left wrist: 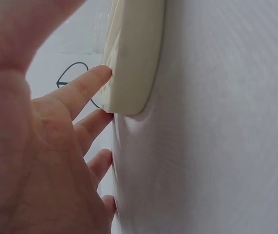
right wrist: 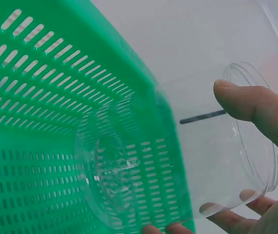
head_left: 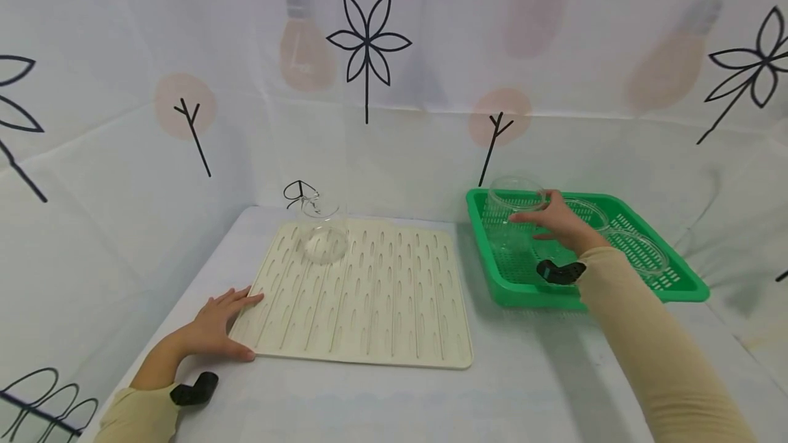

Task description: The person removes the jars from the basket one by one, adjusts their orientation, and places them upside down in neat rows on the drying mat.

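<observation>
My right hand (head_left: 561,223) grips a clear plastic jar (head_left: 507,214) near its rim, over the left part of a green basket (head_left: 535,297). In the right wrist view, the thumb lies on one side of the jar (right wrist: 207,165) and the fingers on the other; its base reaches inside the basket walls. My left hand (head_left: 212,327) rests at the near left corner of a cream ribbed mat (head_left: 369,299), fingers spread, index fingertip touching the mat's edge. Another clear container (head_left: 325,241) stands on the mat's far left part.
Clear round lids (head_left: 637,251) lie in the right part of the slotted basket. Behind the table (head_left: 369,402) hangs a white patterned cloth (head_left: 406,156), with another cloth side along the left. The basket stands just right of the mat.
</observation>
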